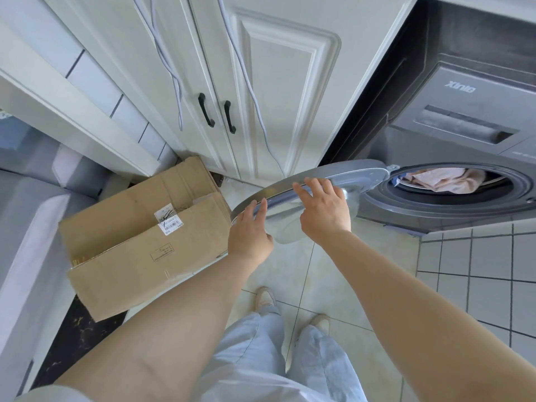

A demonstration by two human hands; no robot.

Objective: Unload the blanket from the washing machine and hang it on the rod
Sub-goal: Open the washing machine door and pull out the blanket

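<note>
Left hand (pixel 250 235): flat and unclenched, fingers extended, fingertips resting on the outer rim of the washer door (pixel 311 184) near its free end. Nothing is grasped. Right hand (pixel 323 208): likewise unclenched, fingers spread over the top edge of the same door, closer to the hinge. The contact reads as a push or a steadying touch, not a grip.

The door stands swung wide to the left, clear of the drum opening. Judgement: both hands are placed on the rim to hold the door fully back so the opening stays unobstructed for reaching in.

The washing machine (pixel 464 117) sits in a recess at right. The blanket (pixel 443 181), pale pink, lies bunched inside the drum, visible through the opening; neither hand touches it. No part has been drawn out.

A cardboard box (pixel 139 227) lies on the floor just beside the door's free end, possibly limiting further swing. 2 cabinet doors (pixel 278 97) stand behind. No rod is in view.

Status: unloading not yet begun.
</note>
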